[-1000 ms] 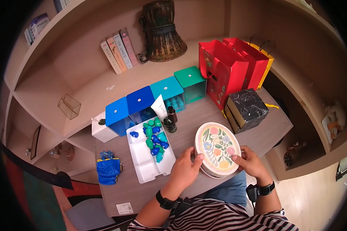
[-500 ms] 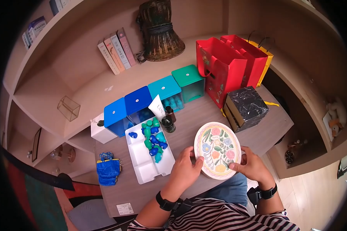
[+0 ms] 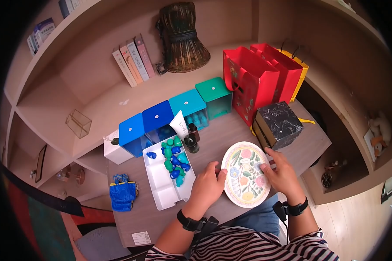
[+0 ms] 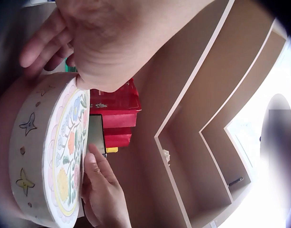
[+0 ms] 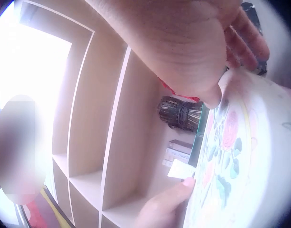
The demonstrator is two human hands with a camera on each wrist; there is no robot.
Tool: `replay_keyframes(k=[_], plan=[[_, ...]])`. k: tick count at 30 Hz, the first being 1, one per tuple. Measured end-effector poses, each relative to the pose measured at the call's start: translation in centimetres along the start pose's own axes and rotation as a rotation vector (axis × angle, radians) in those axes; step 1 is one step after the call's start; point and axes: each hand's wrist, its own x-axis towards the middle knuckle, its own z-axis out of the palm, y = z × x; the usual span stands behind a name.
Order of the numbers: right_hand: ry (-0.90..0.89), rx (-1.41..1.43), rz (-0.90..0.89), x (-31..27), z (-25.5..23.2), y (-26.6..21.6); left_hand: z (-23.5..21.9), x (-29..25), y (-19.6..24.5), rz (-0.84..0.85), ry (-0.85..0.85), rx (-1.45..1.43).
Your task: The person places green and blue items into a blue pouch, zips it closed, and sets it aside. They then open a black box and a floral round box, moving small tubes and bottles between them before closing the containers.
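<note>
A round tin (image 3: 246, 174) with a flowered lid sits at the table's front edge, held between both hands. My left hand (image 3: 209, 187) grips its left rim, thumb on the lid's edge. My right hand (image 3: 283, 174) grips the right rim, thumb lying on the lid. In the left wrist view, the tin's cream side wall (image 4: 27, 152) with small star marks and the lid (image 4: 64, 156) show below my left hand (image 4: 102, 38), with my right hand (image 4: 102, 190) behind. The right wrist view shows my right hand (image 5: 193, 42) over the lid (image 5: 240, 156).
A white divided tray (image 3: 161, 191) holds several blue and green pieces. Behind it stand blue (image 3: 133, 130), teal (image 3: 188, 104) and green (image 3: 214, 91) drawer boxes, dark bottles (image 3: 191, 139) and a white tube (image 3: 178, 124). Red bags (image 3: 257, 78) and a black marbled box (image 3: 278, 124) stand right, a blue pouch (image 3: 122, 193) left.
The tin has tilted and shifted slightly between my hands. My right hand slid from the tin's near right rim up to its far right side.
</note>
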Motion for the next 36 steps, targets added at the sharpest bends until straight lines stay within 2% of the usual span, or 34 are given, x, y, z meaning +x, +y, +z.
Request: replay_keyframes(k=[2, 5, 7, 15, 18, 20, 24, 26, 31, 36], plan=[[-0.043, -0.088, -0.100, 0.7, 0.5, 0.3, -0.2, 0.8, 0.0, 0.010, 0.000, 0.013], [-0.020, -0.086, -0.096, 1.2, 1.7, 0.5, -0.4, 2.0, 0.3, 0.038, -0.078, 0.033], [-0.037, -0.093, -0.063, 1.5, 1.9, -0.2, -0.4, 2.8, 0.3, 0.001, -0.163, 0.075], [0.034, -0.187, -0.051, 3.1, 3.0, -0.3, -0.2, 5.1, 1.1, -0.006, -0.188, 0.215], [0.015, -0.118, 0.000, 4.3, 3.1, 0.2, 0.4, 5.7, 0.6, -0.005, -0.213, 0.243], [-0.076, -0.047, 0.052, 5.0, 3.6, 1.3, 0.8, 5.9, 0.3, -0.005, -0.223, 0.259], [-0.082, -0.096, 0.071, 4.9, 3.8, 1.2, 1.0, 5.3, 0.6, 0.004, -0.187, 0.277], [-0.055, -0.022, 0.073, 4.8, 3.9, 1.3, 1.3, 5.2, 0.7, 0.014, -0.175, 0.303], [-0.059, -0.002, 0.135, 4.8, 3.9, 0.9, 2.4, 4.6, -0.2, 0.152, -0.022, 0.374], [-0.029, 0.002, 0.134, 4.4, 4.4, 1.4, 3.0, 4.0, -0.3, 0.180, 0.075, 0.413]])
